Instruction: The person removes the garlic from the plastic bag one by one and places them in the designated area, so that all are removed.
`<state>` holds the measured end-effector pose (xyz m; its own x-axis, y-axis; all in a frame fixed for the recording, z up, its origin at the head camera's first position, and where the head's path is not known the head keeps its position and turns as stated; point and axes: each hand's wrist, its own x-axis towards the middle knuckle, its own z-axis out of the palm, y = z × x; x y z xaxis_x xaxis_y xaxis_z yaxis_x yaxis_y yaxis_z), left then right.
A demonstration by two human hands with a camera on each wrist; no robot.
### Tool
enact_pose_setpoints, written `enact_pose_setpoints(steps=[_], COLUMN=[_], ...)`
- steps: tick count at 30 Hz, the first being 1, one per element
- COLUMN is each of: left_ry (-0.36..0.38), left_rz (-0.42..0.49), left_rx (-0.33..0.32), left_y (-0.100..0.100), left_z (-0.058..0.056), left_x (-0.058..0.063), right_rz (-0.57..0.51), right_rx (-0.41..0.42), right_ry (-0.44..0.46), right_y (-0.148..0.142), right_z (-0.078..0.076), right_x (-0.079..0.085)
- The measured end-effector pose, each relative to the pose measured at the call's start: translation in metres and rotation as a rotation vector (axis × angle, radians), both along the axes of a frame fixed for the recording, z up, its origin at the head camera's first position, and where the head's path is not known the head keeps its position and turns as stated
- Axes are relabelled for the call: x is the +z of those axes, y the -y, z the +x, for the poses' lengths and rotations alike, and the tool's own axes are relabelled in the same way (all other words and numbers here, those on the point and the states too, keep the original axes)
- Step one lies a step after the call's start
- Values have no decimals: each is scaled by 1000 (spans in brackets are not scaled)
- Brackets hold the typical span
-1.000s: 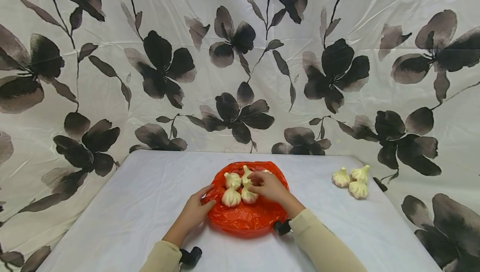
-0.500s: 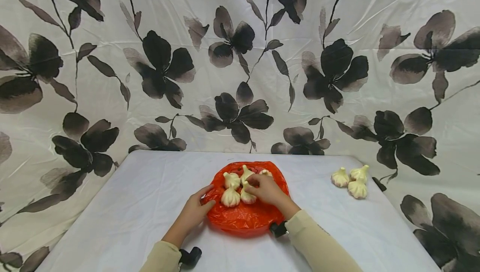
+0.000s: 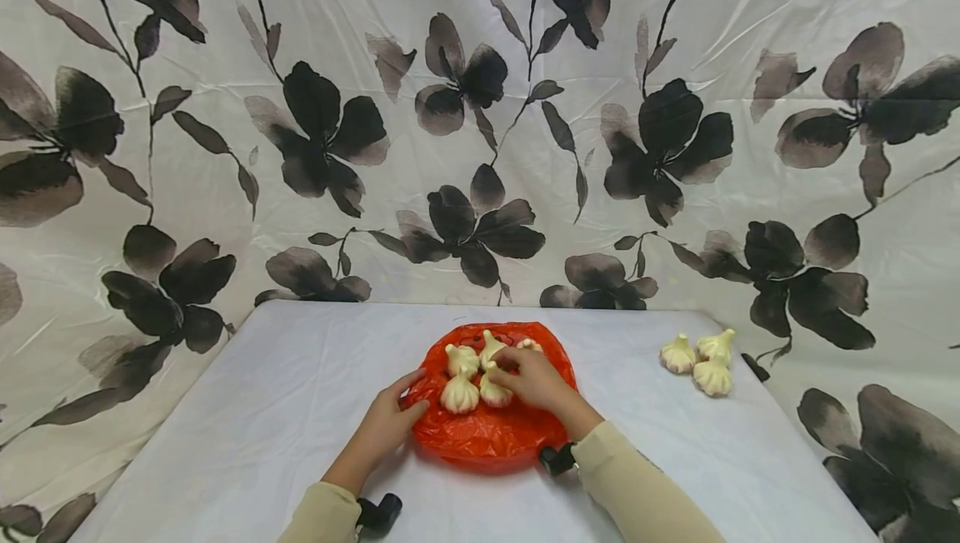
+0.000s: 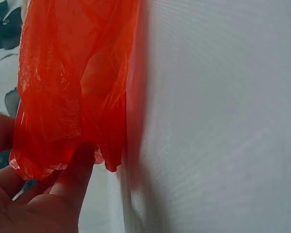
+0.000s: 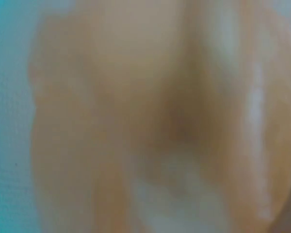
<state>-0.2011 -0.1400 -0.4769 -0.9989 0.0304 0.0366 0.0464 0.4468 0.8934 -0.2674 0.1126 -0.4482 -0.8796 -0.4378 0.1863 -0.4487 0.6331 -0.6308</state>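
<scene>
A round, crinkled red plastic bag (image 3: 487, 443) lies on the table with several pale garlic bulbs (image 3: 459, 394) on top of it. My right hand (image 3: 542, 381) pinches the neck of the front right garlic bulb (image 3: 496, 394), which sits against its neighbours. At the bag's left edge my left hand (image 3: 388, 422) holds the plastic between thumb and fingers; the left wrist view shows a finger (image 4: 75, 179) pressed to the red film. One bulb behind the right hand is partly hidden. The right wrist view is too blurred to make out detail.
Three more garlic bulbs (image 3: 712, 377) stand in a group at the right rear of the white-covered table (image 3: 262, 410). A floral cloth (image 3: 465, 151) hangs behind the table. Black wrist cameras (image 3: 381, 515) are strapped to both wrists.
My right hand has shifted slightly left and stays at the front right bulb, uncovering more of the bulb at the back right. The left hand keeps its place on the bag.
</scene>
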Motion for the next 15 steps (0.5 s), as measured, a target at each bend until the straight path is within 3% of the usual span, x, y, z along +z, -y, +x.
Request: enact_pose_setpoints(steps=[15], left_ry=[18], left_rz=[-3], left_rx=[8], left_y=[-2], left_z=[0], left_x=[0], right_rz=[-52], right_rx=[-54], right_ry=[19], right_y=[-10], right_z=[4], right_x=[16])
